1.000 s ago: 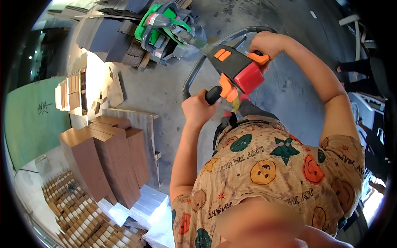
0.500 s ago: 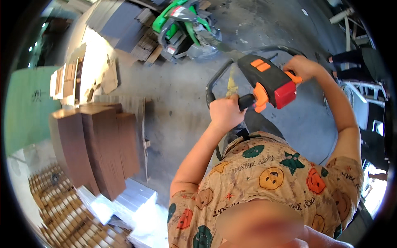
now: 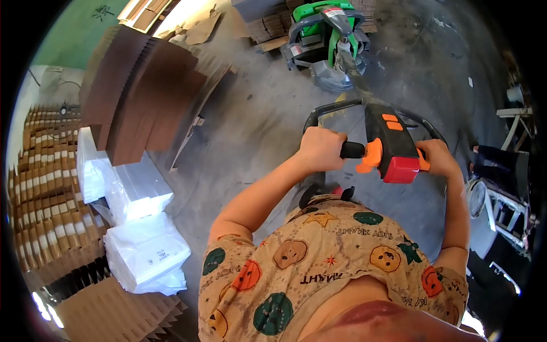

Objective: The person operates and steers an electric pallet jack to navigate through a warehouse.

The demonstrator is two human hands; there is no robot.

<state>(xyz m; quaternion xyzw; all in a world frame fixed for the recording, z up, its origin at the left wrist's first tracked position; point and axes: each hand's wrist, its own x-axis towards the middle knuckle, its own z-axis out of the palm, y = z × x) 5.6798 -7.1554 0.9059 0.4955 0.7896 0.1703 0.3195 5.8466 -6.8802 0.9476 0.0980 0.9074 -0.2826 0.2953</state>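
In front of my body is the control handle [image 3: 391,134] of a pallet truck, black with orange buttons and levers, a red end block and a black loop guard. My left hand [image 3: 322,149] is closed round the black grip on its left side. On the right side my right hand [image 3: 440,157] is wrapped round the other grip, beside an orange lever; that grip is mostly hidden. A dark shaft [image 3: 354,74] runs from the handle toward a green and grey machine [image 3: 312,40] ahead. Whether the two are joined, I cannot tell.
At the left, stacked brown cardboard [image 3: 154,91] stands on a wooden pallet [image 3: 196,121]. Nearer are white wrapped packages [image 3: 145,248] and rows of cardboard bundles [image 3: 48,199]. More cardboard [image 3: 270,31] lies behind the machine. Far right, a person's dark-clothed legs [image 3: 496,162] show near a white frame [image 3: 507,211].
The view has turned, and the cardboard stack and green machine appear farther up. The handle sits lower and more to the right in view. Both hands keep their grips.
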